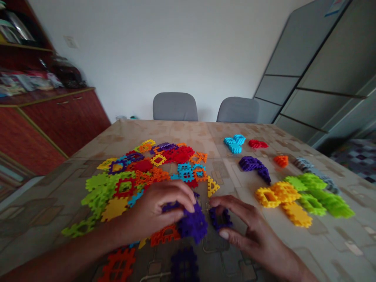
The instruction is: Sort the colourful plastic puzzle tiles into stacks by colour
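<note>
Purple interlocking plastic tiles (194, 225) are gripped between the thumb and fingers of my left hand (163, 203), just above the table. My right hand (254, 227) pinches a purple open-frame tile (221, 219) by its edges, a short way to the right of the left hand's tiles. A purple window-shaped tile (185, 264) lies nearest me, below both hands. Under and behind my left wrist spreads a mixed pile with a lime green tile (96, 196), a red frame tile (125, 188) and a light blue window tile (185, 172). My left hand hides part of that pile.
On the right sit sorted stacks: light blue (235, 143), red (257, 144), purple (254, 166), orange (281, 160), yellow (277, 194), green (320, 194) and grey (317, 174). Two grey chairs (175, 106) stand beyond the patterned table (132, 131).
</note>
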`<state>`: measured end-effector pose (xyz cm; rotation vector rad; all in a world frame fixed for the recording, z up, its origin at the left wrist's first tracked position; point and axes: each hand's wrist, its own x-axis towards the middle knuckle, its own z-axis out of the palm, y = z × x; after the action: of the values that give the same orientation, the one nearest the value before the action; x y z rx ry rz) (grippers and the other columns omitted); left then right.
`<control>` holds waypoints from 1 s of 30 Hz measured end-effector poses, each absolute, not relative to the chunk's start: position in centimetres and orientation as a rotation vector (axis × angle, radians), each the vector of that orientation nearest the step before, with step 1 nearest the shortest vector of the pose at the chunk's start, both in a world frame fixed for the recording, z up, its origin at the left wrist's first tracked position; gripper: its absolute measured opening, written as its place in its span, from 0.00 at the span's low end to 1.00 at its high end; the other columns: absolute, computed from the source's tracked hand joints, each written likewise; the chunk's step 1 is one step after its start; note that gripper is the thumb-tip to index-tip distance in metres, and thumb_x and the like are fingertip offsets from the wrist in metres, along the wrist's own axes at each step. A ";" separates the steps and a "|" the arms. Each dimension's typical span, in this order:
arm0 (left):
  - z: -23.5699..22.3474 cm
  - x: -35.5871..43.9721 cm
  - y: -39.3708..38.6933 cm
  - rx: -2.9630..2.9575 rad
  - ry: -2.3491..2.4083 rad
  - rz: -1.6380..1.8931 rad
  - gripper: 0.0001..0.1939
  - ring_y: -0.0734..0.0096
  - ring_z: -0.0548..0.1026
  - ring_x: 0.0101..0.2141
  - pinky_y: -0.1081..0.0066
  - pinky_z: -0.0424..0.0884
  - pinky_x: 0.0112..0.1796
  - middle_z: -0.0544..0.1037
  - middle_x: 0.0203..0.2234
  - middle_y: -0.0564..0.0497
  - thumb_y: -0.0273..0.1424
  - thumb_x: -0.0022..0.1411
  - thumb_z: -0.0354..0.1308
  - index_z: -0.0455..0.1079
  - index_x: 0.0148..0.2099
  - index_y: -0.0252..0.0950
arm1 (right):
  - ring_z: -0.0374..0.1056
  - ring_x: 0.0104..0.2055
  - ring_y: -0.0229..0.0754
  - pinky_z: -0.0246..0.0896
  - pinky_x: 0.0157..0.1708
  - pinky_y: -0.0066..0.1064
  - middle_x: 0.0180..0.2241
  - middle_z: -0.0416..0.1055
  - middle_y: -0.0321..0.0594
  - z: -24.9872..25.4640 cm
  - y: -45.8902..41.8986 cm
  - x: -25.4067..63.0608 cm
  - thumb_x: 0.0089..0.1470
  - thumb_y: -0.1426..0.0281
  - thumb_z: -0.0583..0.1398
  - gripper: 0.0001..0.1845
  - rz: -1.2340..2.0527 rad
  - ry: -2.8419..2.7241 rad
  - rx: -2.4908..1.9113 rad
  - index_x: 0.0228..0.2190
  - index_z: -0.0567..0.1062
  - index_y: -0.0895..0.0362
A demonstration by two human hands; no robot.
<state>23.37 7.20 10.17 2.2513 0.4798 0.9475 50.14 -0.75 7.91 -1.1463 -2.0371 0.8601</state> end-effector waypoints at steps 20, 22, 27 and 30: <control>6.2 20.2 4.5 2.430 0.657 0.969 0.12 0.69 0.78 0.43 0.75 0.73 0.45 0.78 0.43 0.50 0.27 0.73 0.54 0.73 0.52 0.46 | 0.73 0.48 0.49 0.69 0.50 0.35 0.49 0.76 0.48 7.1 -2.6 47.0 0.52 0.56 0.71 0.35 0.419 -2.339 -1.043 0.56 0.70 0.57; 5.6 19.1 5.1 2.404 0.763 0.992 0.13 0.68 0.78 0.43 0.75 0.74 0.45 0.79 0.43 0.51 0.26 0.73 0.52 0.74 0.51 0.47 | 0.74 0.45 0.49 0.71 0.45 0.34 0.46 0.77 0.47 6.1 -3.0 47.0 0.56 0.59 0.68 0.29 0.266 -2.350 -1.064 0.55 0.70 0.57; 4.7 17.7 5.3 2.429 0.792 0.945 0.15 0.70 0.79 0.44 0.77 0.73 0.46 0.79 0.44 0.53 0.24 0.71 0.51 0.75 0.49 0.47 | 0.70 0.29 0.41 0.64 0.28 0.27 0.28 0.74 0.36 0.7 -4.0 44.6 0.62 0.71 0.61 0.04 -0.110 -2.329 -1.080 0.40 0.73 0.53; 4.8 18.0 5.1 2.470 0.750 0.932 0.16 0.72 0.78 0.44 0.78 0.72 0.46 0.79 0.45 0.53 0.22 0.70 0.50 0.75 0.49 0.46 | 0.67 0.25 0.41 0.60 0.26 0.30 0.26 0.73 0.36 -1.5 -4.3 43.1 0.65 0.69 0.56 0.05 -0.294 -2.158 -1.081 0.37 0.72 0.52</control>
<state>18.01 5.10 4.84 2.4702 0.7499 0.9319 43.07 -4.27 -1.49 -1.0814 -2.1585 -0.2942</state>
